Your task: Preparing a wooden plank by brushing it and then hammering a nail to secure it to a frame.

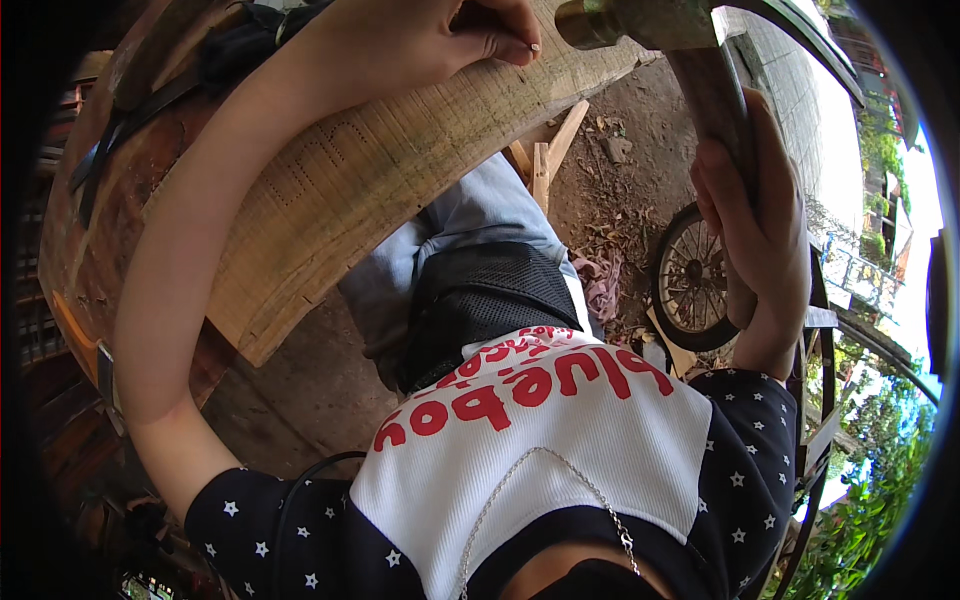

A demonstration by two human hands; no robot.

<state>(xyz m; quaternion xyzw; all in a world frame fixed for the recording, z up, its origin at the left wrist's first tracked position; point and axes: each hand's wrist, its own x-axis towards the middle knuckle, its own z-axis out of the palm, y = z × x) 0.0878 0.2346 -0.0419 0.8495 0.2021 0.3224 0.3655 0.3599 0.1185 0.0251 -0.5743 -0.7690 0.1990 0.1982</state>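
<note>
My left hand (480,35) pinches a small metal nail (535,48) over a long, rough-edged wooden plank (400,160) at the upper middle, with short dotted rows of small marks along its face. My right hand (750,210) grips the handle of a claw hammer (705,60). The hammer's round striking face is raised just right of the nail and of my left fingertips, apart from them.
A reddish-brown wooden surface (85,240) with dark straps lies left of the plank. Below are my legs, wooden supports (541,175) and dirt ground with leaves and pink cloth (600,290). A spoked wheel (690,275) stands at right, with metal framework and greenery beyond.
</note>
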